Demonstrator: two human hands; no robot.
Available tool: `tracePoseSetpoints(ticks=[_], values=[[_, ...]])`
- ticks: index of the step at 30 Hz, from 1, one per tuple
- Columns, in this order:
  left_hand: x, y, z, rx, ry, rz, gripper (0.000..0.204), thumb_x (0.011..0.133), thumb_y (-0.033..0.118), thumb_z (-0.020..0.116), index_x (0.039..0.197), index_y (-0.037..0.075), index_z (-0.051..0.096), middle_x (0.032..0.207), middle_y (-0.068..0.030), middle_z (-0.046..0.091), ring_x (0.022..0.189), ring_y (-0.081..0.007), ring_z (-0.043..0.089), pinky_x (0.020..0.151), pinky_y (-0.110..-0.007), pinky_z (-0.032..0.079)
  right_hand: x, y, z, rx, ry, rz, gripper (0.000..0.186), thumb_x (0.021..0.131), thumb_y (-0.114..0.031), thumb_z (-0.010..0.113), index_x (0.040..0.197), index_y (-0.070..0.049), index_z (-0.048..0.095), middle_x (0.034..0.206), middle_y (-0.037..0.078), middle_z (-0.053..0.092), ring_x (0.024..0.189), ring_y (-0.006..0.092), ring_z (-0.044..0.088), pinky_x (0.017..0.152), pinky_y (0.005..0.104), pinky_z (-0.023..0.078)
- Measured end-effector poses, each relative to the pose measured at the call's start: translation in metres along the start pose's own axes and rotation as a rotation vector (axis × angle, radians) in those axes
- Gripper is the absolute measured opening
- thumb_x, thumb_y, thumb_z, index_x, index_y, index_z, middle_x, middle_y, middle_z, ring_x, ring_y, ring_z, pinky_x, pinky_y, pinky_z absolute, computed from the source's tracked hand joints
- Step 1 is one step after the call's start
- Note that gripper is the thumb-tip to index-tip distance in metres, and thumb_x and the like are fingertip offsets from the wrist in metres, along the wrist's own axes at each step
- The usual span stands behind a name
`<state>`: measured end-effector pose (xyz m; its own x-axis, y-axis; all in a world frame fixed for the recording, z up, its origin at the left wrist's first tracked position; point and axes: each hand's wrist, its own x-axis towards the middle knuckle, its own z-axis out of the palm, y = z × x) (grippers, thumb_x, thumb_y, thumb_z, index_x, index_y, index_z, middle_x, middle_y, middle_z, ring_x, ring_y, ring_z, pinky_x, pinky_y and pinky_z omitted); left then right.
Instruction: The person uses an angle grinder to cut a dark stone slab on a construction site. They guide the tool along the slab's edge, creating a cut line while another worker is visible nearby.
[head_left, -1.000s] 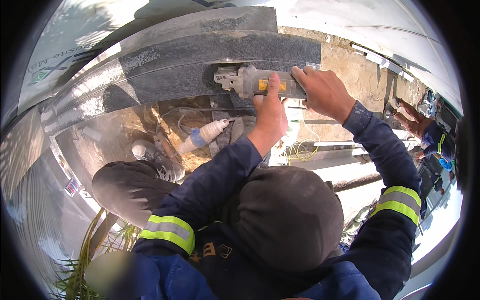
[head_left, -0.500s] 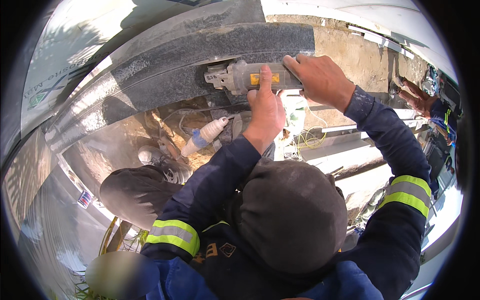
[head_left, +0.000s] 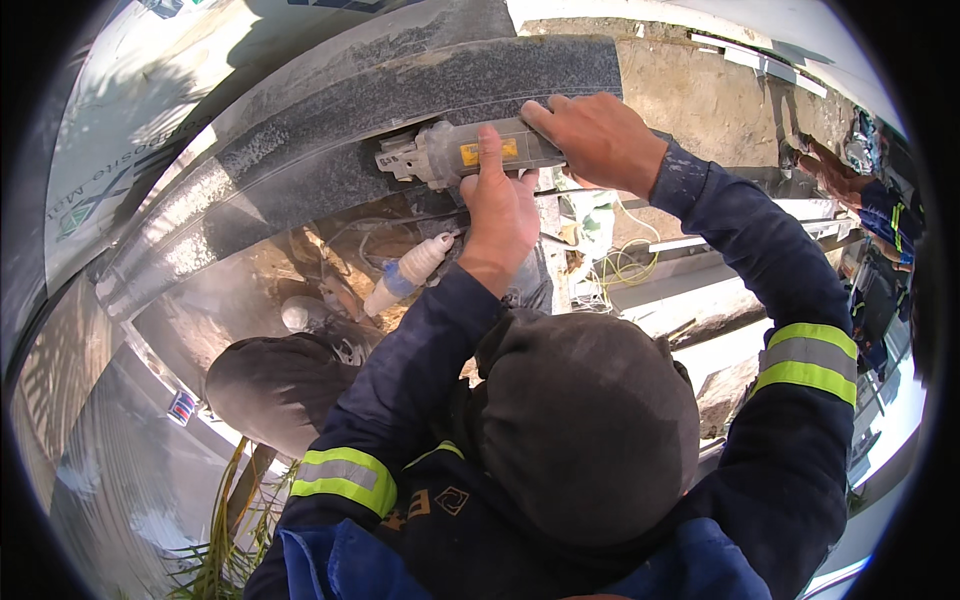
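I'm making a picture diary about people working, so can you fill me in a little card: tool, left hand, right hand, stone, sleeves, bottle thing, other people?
Tool: grey power tool with a yellow label
Left hand: gripping the tool's middle, thumb on top
Right hand: gripping its right end
Stone: long dark slab at the tool's head; can't tell if they touch
Sleeves: dark blue, with yellow-and-grey bands
Bottle thing: whitish bottle shape, left of the left forearm
Other people: someone at the far right

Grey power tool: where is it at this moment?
Head view, upper middle: the grey power tool is in the left hand and right hand, over the dark slab.
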<state>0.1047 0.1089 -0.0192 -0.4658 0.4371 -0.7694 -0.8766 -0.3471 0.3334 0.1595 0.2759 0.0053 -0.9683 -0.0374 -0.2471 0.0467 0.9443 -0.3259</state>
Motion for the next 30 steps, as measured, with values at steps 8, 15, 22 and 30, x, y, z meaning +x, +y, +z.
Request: tracePoseSetpoints(ticks=[8,15,22,30], values=[[-0.018,-0.025,0.027,0.006,-0.003,-0.052,0.058,0.096,0.042,0.078,0.131,0.006,0.051,0.127,-0.0042,0.061,0.119,-0.0165,0.06,0.113,-0.048,0.042,-0.033,0.007,-0.036,-0.035,-0.045,0.078,0.052,0.079,-0.007,0.077,0.126,-0.009,0.056,0.089,0.012,0.067,0.077,0.0346,0.071,0.065,0.0458,0.055],[-0.008,-0.022,0.015,0.028,0.039,-0.019,0.061,0.096,0.04,0.078,0.135,0.005,0.046,0.132,-0.006,0.058,0.122,-0.019,0.058,0.113,-0.048,0.042,-0.025,0.009,-0.014,-0.003,0.046,0.014,0.049,0.078,-0.006,0.076,0.123,-0.007,0.056,0.086,0.011,0.066,0.075,0.0338,0.07,0.062,0.0447,0.053],[-0.001,-0.008,0.003,0.013,-0.01,-0.02,0.066,0.096,0.042,0.077,0.14,0.005,0.044,0.138,-0.0094,0.054,0.134,-0.0212,0.05,0.122,-0.052,0.032,-0.01,0.004,-0.002,0.006,0.057,-0.019,0.048,0.078,-0.005,0.075,0.121,-0.005,0.056,0.085,0.012,0.066,0.076,0.0342,0.071,0.063,0.0465,0.052],[-0.014,-0.03,0.026,-0.005,-0.017,-0.037,0.063,0.097,0.041,0.077,0.138,0.006,0.045,0.132,-0.0047,0.057,0.126,-0.017,0.056,0.113,-0.048,0.042,-0.035,0.009,-0.033,-0.021,-0.032,0.09,0.054,0.08,-0.008,0.077,0.129,-0.009,0.056,0.092,0.012,0.067,0.08,0.0352,0.071,0.067,0.0462,0.055]])
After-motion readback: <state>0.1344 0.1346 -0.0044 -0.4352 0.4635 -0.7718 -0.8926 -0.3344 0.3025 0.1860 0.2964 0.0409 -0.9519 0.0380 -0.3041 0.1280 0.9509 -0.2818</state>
